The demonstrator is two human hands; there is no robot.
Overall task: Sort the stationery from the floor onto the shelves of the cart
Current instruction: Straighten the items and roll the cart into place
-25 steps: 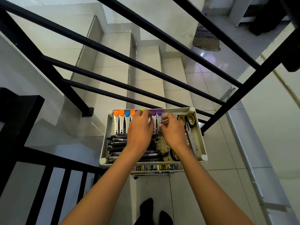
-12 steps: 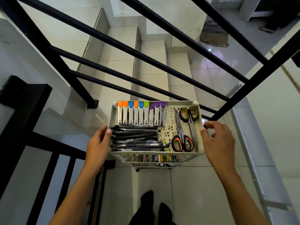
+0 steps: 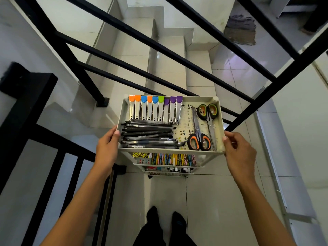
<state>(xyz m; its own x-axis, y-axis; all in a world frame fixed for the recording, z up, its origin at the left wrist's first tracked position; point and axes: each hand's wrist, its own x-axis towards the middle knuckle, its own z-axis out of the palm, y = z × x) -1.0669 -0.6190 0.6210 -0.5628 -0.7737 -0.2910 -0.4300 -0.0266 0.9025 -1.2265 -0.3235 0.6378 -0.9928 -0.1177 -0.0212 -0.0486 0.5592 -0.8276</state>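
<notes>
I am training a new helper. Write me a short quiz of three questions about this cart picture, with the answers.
1. True or false: both hands touch the sides of the top shelf.
2. How many pairs of scissors lie on it?
3. What lies nearest the left hand? A) scissors B) black pens C) hole punches

Key:
1. True; the right hand is at the right edge.
2. Two: orange-handled and green-handled.
3. B, the black pens.

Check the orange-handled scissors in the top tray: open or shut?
Shut. The orange scissors lie flat in the tray, blades together in one line, the two handle loops side by side.
</notes>
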